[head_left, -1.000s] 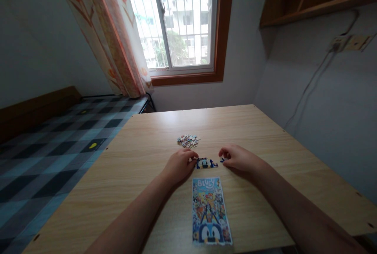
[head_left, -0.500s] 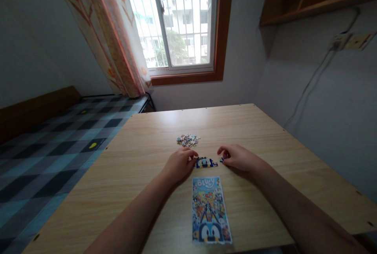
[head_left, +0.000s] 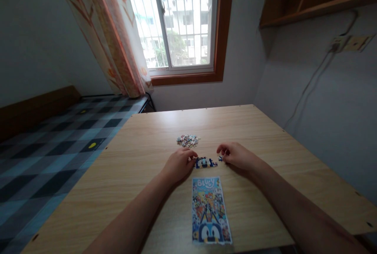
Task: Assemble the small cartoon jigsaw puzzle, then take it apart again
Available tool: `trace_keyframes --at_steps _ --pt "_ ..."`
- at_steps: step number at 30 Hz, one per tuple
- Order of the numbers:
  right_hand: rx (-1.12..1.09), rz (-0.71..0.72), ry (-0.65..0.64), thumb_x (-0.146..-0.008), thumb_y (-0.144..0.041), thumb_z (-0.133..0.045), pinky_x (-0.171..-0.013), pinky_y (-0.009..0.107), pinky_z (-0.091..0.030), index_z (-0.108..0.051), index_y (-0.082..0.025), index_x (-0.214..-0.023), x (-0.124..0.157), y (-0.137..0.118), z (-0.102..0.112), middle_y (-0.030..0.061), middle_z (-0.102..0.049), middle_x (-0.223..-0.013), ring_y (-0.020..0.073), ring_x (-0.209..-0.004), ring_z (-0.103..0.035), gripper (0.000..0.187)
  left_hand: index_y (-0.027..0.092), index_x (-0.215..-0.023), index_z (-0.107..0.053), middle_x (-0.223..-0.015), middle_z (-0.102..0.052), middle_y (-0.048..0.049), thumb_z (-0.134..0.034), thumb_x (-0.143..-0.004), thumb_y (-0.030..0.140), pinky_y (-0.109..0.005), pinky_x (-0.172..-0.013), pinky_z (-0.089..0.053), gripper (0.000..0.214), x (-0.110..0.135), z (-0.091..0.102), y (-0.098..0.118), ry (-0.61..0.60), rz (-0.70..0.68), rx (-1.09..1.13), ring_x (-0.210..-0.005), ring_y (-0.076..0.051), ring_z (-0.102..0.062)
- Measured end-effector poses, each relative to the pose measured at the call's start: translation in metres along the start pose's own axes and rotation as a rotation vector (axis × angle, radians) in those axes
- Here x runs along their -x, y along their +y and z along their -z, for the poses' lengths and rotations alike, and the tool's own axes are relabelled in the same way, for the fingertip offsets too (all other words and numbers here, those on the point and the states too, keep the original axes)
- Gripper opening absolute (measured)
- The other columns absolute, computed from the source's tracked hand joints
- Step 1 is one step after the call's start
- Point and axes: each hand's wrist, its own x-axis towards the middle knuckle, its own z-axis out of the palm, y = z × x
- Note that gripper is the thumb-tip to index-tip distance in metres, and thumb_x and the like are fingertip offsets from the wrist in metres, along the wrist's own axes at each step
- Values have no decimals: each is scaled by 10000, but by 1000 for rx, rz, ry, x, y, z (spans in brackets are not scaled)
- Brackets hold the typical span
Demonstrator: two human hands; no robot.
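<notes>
A small joined strip of jigsaw puzzle (head_left: 205,162), dark blue with pale parts, lies flat on the table. My left hand (head_left: 180,163) rests at its left end, thumb and fingers drawn together on the edge. Just off the right end, my right hand (head_left: 237,155) is curled with a small dark blue puzzle piece (head_left: 220,159) at its fingertips. A narrow gap separates that piece from the strip. Below the strip lies a printed Bluey picture sheet (head_left: 210,210). A heap of loose puzzle pieces (head_left: 188,140) sits beyond my left hand.
The wooden table (head_left: 141,140) reaches toward the wall under the window (head_left: 185,22). A bed with a checked cover (head_left: 64,159) stands along the left side. On the right wall are a shelf (head_left: 318,6) and a cable (head_left: 308,83) hanging from a socket.
My right hand has shifted slightly up and its fingers have changed pose around the small piece, which has moved slightly left. My left hand and the strip stay put.
</notes>
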Motion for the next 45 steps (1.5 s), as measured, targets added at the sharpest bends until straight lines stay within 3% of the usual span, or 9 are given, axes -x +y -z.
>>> trace_keyframes --at_steps 7,14,18,21,29,36,38,42,45 --pt "-113 33 200 -764 -191 -631 -660 257 -472 -732 -181 -892 -4 -1 3 31 -695 -780 159 -720 -624 163 215 -961 -737 -919 -697 -43 -584 -888 216 -278 -752 -469 169 1 0 -3 6 0 5 -802 -168 -614" --pt "-156 8 177 -812 -186 -604 -748 294 -522 -750 -183 -927 -6 2 -3 59 -748 -880 186 -801 -677 185 215 -956 -738 -938 -702 -50 -584 -892 217 -270 -738 -466 166 1 1 -1 1 9 15 -805 -168 -617" --pt "23 34 197 -835 -107 -557 -896 349 -501 -757 -211 -1051 -1 -3 1 87 -741 -1025 208 -936 -671 312 220 -933 -738 -927 -702 -45 -581 -896 218 -275 -746 -466 162 0 0 -3 11 8 14 -813 -171 -620" --pt "175 101 79 -782 -105 -618 -939 344 -469 -756 -230 -1067 7 -9 15 83 -716 -1088 222 -1020 -639 340 222 -923 -740 -928 -707 -46 -585 -896 220 -277 -750 -466 157 1 0 -4 -1 1 18 -821 -173 -625" --pt "253 -10 -245 -786 -188 -658 -590 245 -397 -755 -254 -998 16 -9 28 18 -691 -784 154 -669 -594 242 223 -920 -744 -921 -711 -43 -591 -883 213 -281 -774 -465 157 1 1 -3 -9 4 10 -838 -177 -629" --pt "300 199 292 -840 -142 -593 -965 357 -438 -699 -229 -1148 -2 -12 -3 77 -687 -1121 228 -1064 -594 337 218 -921 -743 -888 -699 -45 -571 -879 211 -272 -738 -464 178 1 2 0 -26 -20 13 -794 -170 -623" --pt "298 192 352 -819 -84 -556 -961 357 -439 -725 -221 -1028 -1 -10 0 74 -695 -1060 225 -1024 -598 302 220 -923 -743 -887 -699 -40 -577 -869 202 -272 -733 -461 175 1 3 1 -26 -19 17 -786 -168 -621" --pt "294 153 172 -742 -31 -541 -829 308 -461 -720 -220 -692 3 -2 14 41 -699 -812 197 -823 -616 264 217 -908 -740 -887 -701 -38 -585 -863 193 -263 -722 -455 163 1 2 1 -26 -13 20 -775 -162 -618" --pt "284 179 59 -738 -55 -556 -826 307 -473 -758 -228 -725 2 1 12 40 -723 -817 202 -830 -633 266 210 -883 -735 -866 -699 -39 -582 -864 192 -258 -708 -448 155 2 2 1 -30 -18 14 -771 -161 -615"
